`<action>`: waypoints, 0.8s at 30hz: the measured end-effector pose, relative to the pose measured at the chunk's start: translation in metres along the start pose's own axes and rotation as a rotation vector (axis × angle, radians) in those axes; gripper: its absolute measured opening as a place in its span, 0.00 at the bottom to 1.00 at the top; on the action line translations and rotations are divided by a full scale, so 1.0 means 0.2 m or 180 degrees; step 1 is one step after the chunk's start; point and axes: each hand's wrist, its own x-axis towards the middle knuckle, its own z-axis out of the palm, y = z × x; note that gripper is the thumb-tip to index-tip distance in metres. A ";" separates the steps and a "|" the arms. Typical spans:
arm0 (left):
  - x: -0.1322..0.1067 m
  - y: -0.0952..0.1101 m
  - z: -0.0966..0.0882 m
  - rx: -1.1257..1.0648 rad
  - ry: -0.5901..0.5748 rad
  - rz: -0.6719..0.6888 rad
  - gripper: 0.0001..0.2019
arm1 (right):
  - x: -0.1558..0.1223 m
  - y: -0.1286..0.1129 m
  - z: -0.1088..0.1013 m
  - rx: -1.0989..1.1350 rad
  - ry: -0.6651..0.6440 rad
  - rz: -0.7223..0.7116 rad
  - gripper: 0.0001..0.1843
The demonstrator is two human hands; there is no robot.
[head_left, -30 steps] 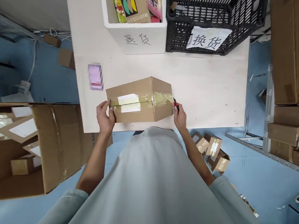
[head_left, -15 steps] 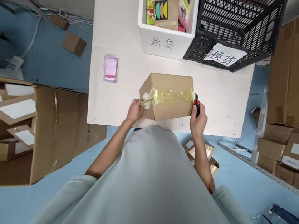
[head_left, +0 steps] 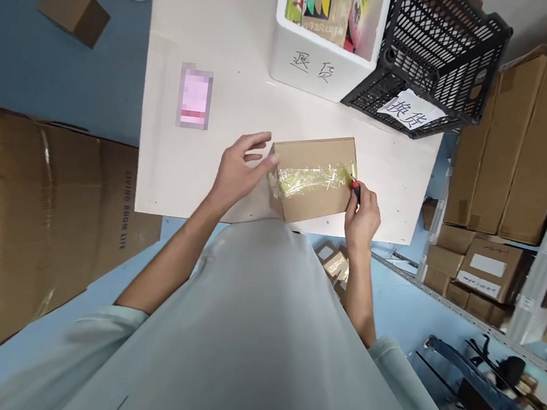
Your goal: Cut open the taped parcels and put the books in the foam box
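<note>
A taped cardboard box (head_left: 313,177) lies on the white table (head_left: 200,157) near its front edge, a strip of yellowish clear tape across its top. My left hand (head_left: 238,169) rests against the box's left end with fingers spread. My right hand (head_left: 362,216) is closed round a small red-and-black cutter (head_left: 355,189), whose tip touches the right end of the tape.
A white foam bin (head_left: 318,72) with colourful packets and a black plastic crate (head_left: 434,46) with a paper label stand at the table's back. A pink blurred card (head_left: 195,97) lies left. A large open carton (head_left: 39,218) stands on the floor left; stacked cartons (head_left: 502,145) fill shelves right.
The box has been turned so its taped top faces up. My left hand opened and moved onto the box's left end. The cutter tip now meets the tape's right end.
</note>
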 end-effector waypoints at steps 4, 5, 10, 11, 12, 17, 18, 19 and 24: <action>0.11 0.14 -0.04 0.0029 -0.0626 -0.0020 0.28 | -0.05 -0.14 -0.10 0.0063 0.0160 0.0308 0.29; 0.13 0.15 -0.04 0.0036 -0.0718 -0.0058 0.26 | -0.07 -0.19 -0.13 0.0123 0.0130 0.0336 0.29; 0.17 0.14 -0.05 0.0079 -0.0866 -0.0127 0.21 | -0.19 -0.49 -0.17 0.0494 -0.0865 0.0271 0.27; 0.18 0.14 -0.06 0.0072 -0.0904 -0.0122 0.20 | -0.20 -0.55 -0.16 0.0521 -0.1086 0.0241 0.28; 0.19 0.14 -0.06 0.0059 -0.0945 -0.0114 0.20 | -0.21 -0.61 -0.15 0.0514 -0.1252 0.0213 0.28; 0.20 0.15 -0.08 -0.0049 -0.1054 -0.0088 0.18 | -0.18 -0.80 -0.12 0.0167 -0.1534 0.0218 0.28; 0.20 0.14 -0.08 -0.0077 -0.1061 -0.0079 0.18 | -0.17 -0.82 -0.12 0.0094 -0.1581 0.0233 0.28; 0.20 0.14 -0.08 -0.0102 -0.1063 -0.0065 0.18 | -0.16 -0.83 -0.13 0.0025 -0.1629 0.0247 0.28; 0.18 0.12 -0.06 -0.0179 -0.1006 0.0016 0.18 | -0.14 -0.92 -0.21 -0.0345 -0.1859 0.0309 0.28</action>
